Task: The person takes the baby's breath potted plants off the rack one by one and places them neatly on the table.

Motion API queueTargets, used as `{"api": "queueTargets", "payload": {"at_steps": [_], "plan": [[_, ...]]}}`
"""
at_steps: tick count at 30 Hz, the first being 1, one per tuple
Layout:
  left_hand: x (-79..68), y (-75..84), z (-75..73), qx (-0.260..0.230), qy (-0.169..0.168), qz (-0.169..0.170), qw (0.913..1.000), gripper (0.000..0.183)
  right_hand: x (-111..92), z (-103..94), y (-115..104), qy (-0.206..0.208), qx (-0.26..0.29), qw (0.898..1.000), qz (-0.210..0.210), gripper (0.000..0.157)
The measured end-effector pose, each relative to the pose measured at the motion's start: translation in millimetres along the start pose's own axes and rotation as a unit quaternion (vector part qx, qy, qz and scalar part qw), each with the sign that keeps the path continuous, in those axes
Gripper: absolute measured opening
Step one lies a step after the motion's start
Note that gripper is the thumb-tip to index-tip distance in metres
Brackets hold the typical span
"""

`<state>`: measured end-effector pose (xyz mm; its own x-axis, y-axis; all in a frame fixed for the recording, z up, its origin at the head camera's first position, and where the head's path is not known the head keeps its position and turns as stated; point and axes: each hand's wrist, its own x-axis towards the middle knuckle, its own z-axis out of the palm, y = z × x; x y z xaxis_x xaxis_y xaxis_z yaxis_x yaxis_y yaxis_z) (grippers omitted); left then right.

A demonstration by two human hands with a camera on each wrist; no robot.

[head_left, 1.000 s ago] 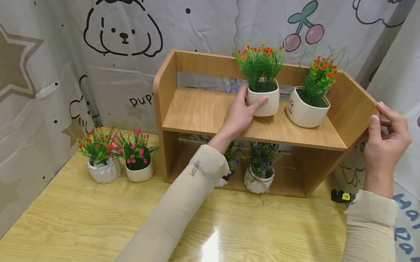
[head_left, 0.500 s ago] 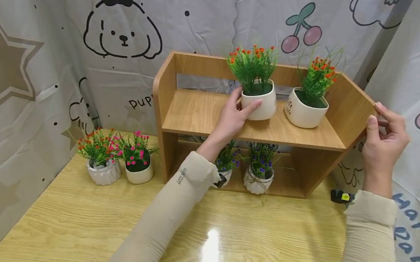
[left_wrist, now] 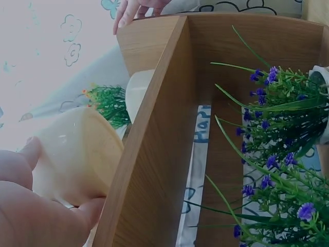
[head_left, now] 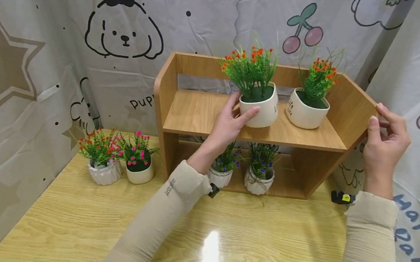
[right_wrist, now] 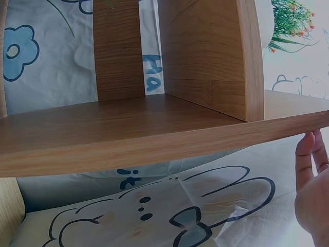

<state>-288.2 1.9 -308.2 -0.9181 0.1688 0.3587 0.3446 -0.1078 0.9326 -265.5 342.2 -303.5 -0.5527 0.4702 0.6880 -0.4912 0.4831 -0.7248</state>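
Observation:
My left hand [head_left: 225,126] holds a white flowerpot [head_left: 260,111] of grass and orange flowers over the upper board of a wooden shelf [head_left: 192,114], near its front edge. In the left wrist view the pot [left_wrist: 72,152] looks tilted, its base partly showing, with thumb and fingers around its side. A second white pot [head_left: 306,113] with orange flowers and black lettering stands to its right on the same board. My right hand [head_left: 387,144] grips the front edge of the right side panel [head_left: 356,111] between thumb and fingers; the right wrist view shows its fingertips [right_wrist: 306,141] at that edge.
Two pots with blue-purple flowers [head_left: 259,180] stand in the lower compartment, the left one [head_left: 221,176] partly behind my forearm. Left of the shelf, a ribbed pot [head_left: 104,173] and a smooth pot [head_left: 140,173] stand on the wooden table [head_left: 253,236]. A black object [head_left: 341,197] lies at right.
My left hand has brought the held pot left and toward the shelf's front, turning it so lettering now shows at its right side. The right hand stays at the side panel.

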Motion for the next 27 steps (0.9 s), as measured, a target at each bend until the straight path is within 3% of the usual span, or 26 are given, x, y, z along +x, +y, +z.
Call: {"api": "queueTargets", "payload": {"at_steps": [13,27], "plan": [[-32.2,2.8,-23.0,-0.008,-0.008,0.002,0.9999,0.075,1.6,1.1,-0.4,-0.008,0.001,1.0,-0.005,0.027],[-77.2,4.3,-58.5,0.047,-0.017,0.025,0.9984,0.073,-3.0,1.1,-8.0,0.001,-0.005,1.0,-0.001,0.027]]}}
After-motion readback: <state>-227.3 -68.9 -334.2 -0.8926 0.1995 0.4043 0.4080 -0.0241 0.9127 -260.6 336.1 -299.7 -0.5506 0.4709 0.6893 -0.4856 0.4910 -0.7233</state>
